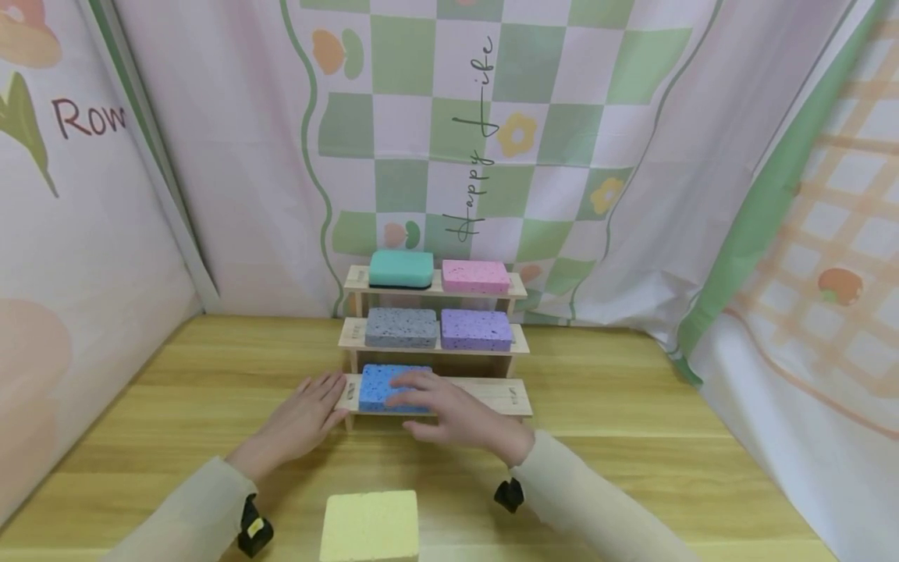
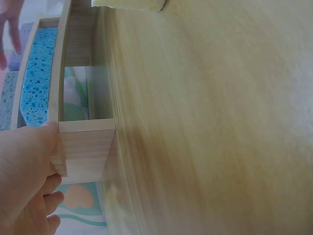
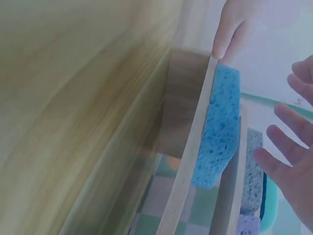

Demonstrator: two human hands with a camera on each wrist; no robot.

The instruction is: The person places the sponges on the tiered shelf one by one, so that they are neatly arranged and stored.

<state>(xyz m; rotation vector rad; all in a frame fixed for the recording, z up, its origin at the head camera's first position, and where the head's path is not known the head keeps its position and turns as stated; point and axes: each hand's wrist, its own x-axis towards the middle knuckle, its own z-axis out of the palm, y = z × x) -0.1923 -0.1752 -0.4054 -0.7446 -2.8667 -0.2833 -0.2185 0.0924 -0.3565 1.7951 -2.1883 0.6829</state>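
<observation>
A three-tier wooden shelf point(image 1: 485, 394) stands on the table. On the left of its lowest tier lies a speckled blue sponge point(image 1: 375, 386). My left hand point(image 1: 305, 414) grips the left end of that tier, with the thumb point(image 2: 46, 134) at the board's edge near the sponge and the fingertips point(image 2: 54, 200) bent past the board's end. Over the blue sponge hovers my right hand point(image 1: 456, 410), fingers spread and holding nothing. In the right wrist view, its fingers point(image 3: 288, 142) are apart from the blue sponge point(image 3: 220, 122).
The middle tier carries a grey sponge point(image 1: 400, 328) and a purple sponge point(image 1: 476, 329). Up top sit a teal sponge point(image 1: 400, 269) with a dark underside and a pink sponge point(image 1: 475, 275). A yellow sponge point(image 1: 370, 524) is near the table's front. Printed curtains point(image 1: 470, 140) hang behind and beside.
</observation>
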